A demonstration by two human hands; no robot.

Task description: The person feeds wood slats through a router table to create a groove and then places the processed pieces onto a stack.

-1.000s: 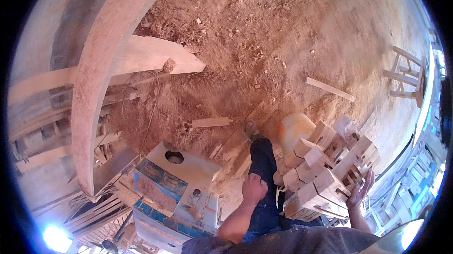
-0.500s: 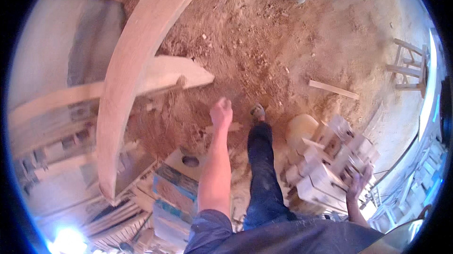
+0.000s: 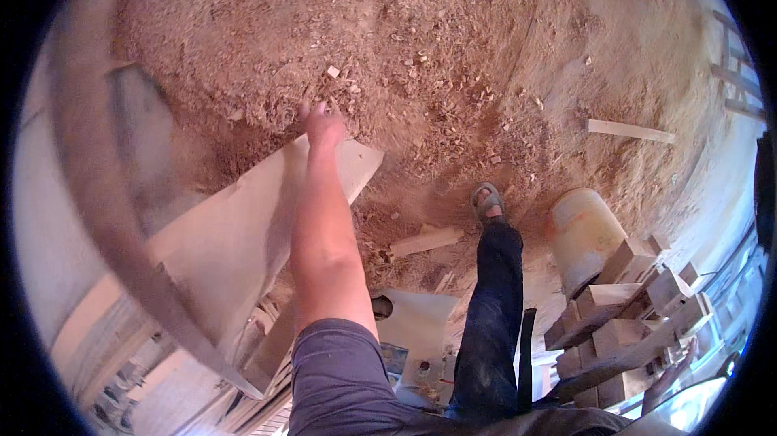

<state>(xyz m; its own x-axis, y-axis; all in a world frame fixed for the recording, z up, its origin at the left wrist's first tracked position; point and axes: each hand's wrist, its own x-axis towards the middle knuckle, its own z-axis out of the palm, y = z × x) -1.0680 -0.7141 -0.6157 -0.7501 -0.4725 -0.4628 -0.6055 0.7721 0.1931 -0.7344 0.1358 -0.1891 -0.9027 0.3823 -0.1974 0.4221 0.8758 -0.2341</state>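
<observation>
My left arm reaches forward from the lower middle. My left hand (image 3: 324, 127) is over the far end of a wide pale board (image 3: 243, 205), its fingers stretched out and slightly apart, holding nothing I can see. Whether it touches the board I cannot tell. At the lower right, a blurred part of my right hand (image 3: 673, 366) shows beside a stack of wooden blocks (image 3: 622, 335). Its fingers are hidden there. A long beam (image 3: 121, 217), bent by the lens and smeared by motion, crosses the left side close to me.
Wood chips and sawdust cover the floor (image 3: 453, 47). My sandalled foot (image 3: 487, 201) stands near a pale round container (image 3: 584, 229). A wood offcut (image 3: 425, 240) lies before me, and a thin strip (image 3: 631, 131) lies right. A wooden frame (image 3: 738, 72) stands at the far right.
My view has shifted. My left hand has moved forward and left, over the board's end, its fingers straighter. My right hand is now mostly hidden by the blocks.
</observation>
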